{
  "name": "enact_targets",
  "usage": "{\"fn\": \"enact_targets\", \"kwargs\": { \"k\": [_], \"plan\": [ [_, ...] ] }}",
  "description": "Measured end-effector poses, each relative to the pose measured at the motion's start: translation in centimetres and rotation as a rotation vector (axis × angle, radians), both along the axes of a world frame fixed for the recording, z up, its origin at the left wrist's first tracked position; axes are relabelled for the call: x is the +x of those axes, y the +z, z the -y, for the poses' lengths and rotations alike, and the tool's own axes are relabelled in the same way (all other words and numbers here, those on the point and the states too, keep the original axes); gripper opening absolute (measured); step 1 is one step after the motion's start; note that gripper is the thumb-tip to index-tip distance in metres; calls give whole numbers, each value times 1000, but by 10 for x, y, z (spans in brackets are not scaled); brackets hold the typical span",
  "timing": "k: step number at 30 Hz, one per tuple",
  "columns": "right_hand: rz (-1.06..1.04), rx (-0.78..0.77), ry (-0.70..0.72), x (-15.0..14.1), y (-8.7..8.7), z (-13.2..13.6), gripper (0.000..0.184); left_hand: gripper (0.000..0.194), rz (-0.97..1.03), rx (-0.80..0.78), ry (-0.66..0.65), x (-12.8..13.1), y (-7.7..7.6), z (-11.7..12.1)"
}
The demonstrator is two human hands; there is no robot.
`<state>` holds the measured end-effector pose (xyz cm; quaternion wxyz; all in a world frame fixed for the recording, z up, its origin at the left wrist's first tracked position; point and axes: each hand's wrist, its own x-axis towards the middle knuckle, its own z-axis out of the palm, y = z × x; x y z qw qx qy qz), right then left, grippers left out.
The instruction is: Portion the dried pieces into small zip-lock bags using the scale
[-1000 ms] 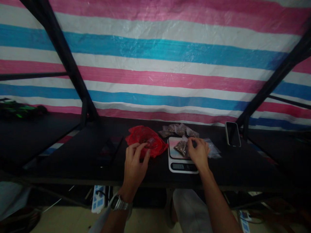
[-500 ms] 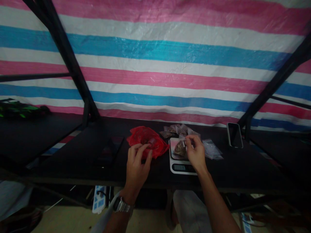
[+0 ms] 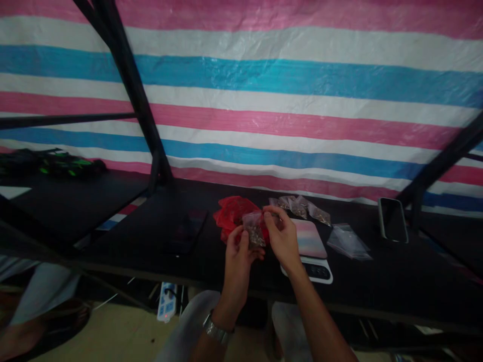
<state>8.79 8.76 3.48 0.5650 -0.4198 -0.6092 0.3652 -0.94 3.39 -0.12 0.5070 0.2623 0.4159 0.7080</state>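
Note:
Both my hands hold up one small clear bag (image 3: 254,229) with brown bits inside, above the front of the black table (image 3: 377,281). My left hand (image 3: 237,256) pinches its lower left side and my right hand (image 3: 282,235) pinches its upper right edge. Behind the bag lies a crumpled red plastic bag (image 3: 233,213). The white kitchen scale (image 3: 311,241) sits just right of my right hand with nothing on its platform.
Several filled small bags (image 3: 302,207) lie behind the scale, and a pile of empty clear bags (image 3: 349,242) lies to its right. A phone (image 3: 392,219) leans at the far right. A dark tablet (image 3: 186,231) lies left of the red bag. Black frame posts stand on both sides.
My right hand lifted the small bag off the scale and carried it left. My left hand left the red bag and took hold of the small bag. The view shifted left.

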Motion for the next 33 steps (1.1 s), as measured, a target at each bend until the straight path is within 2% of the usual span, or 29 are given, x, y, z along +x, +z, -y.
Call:
{"fn": "enact_targets", "kwargs": {
  "k": [6,15,21,33],
  "plan": [
    [119,40,68,-15,-4,-1,31,73,187,-33,-3,-9,4,1],
    [243,5,109,-7,-3,-5,56,66,317,-79,-67,-2,8,7],
    [295,3,129,-8,-4,-4,54,50,327,-99,-78,-2,9,8],
    [273,50,130,-9,-6,-5,47,60,240,-124,-40,-2,8,6]
  ]
}}
